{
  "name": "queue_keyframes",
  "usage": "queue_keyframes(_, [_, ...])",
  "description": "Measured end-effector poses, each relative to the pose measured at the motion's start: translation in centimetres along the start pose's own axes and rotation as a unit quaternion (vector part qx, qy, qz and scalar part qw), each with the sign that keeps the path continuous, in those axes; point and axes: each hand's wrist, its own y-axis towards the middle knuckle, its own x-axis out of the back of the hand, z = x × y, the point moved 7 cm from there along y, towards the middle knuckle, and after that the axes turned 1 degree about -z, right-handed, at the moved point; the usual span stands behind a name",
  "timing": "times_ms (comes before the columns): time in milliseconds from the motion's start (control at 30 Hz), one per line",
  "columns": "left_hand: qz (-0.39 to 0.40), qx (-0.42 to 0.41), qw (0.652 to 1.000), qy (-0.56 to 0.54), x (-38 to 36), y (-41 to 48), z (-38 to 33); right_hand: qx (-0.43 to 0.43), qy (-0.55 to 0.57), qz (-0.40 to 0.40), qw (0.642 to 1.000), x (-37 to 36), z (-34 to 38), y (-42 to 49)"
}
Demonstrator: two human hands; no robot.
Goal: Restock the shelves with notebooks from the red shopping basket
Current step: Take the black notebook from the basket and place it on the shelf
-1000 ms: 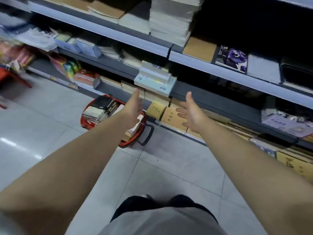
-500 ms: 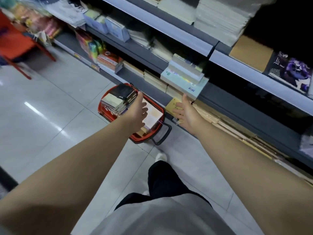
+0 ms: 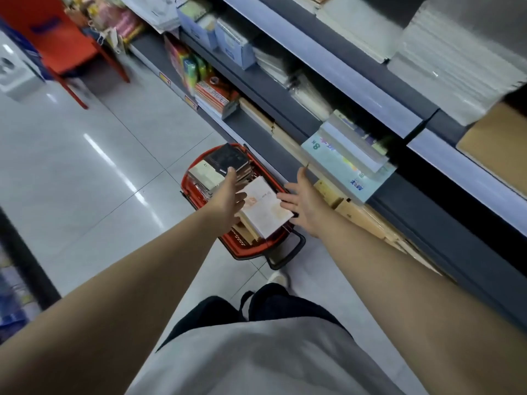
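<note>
The red shopping basket [image 3: 242, 249] sits on the grey tiled floor [image 3: 85, 172] directly below both outstretched hands, hard against the foot of the shelves [image 3: 356, 89], its black handle [image 3: 288, 252] folded down on the side nearest the person. It holds stacked notebooks: a white notebook [image 3: 263, 208] with an orange mark lies on top, between the two hands, and a dark-covered notebook [image 3: 228, 159] rests on a pile just beyond the left fingertips. The left hand [image 3: 228, 195] hovers over the basket with fingers straight and loosely spread, gripping nothing; whether it touches the white cover cannot be told. The right hand [image 3: 302, 201] is likewise spread wide, thumb raised, holding nothing, above the basket's rim on the shelf side. Just to the right of that hand, kraft-brown notebooks [image 3: 359, 215] lie in a row on the lowest shelf, and above them a pale blue pack [image 3: 348, 163] juts out past the shelf edge. Further beyond the left hand, colourful stationery packs [image 3: 211, 89] fill the lower shelf, and an orange chair [image 3: 68, 44] stands well apart at the far end of the aisle.
</note>
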Motion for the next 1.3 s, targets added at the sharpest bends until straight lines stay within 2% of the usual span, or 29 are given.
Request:
queue_keyframes(133, [-0.015, 0.005, 1.000, 0.016, 1.3, 1.7, -0.6, -0.022, 0.025, 0.014, 0.999, -0.8, 0.0, 2.4])
queue_keyframes(333, [0.005, 0.017, 1.000, 0.013, 3.5, 5.2, -2.0, -0.041, 0.057, 0.000, 0.998, -2.9, 0.7, 6.5])
queue_keyframes(767, [0.052, 0.095, 0.993, 0.039, 9.0, 16.9, -6.7, -0.067, 0.138, -0.074, 0.985, -7.7, 3.0, 16.6])
queue_keyframes(1300, [0.044, 0.085, 0.990, 0.106, 13.3, 29.9, -7.3, -0.100, 0.121, -0.055, 0.986, -12.8, 1.6, 28.8])
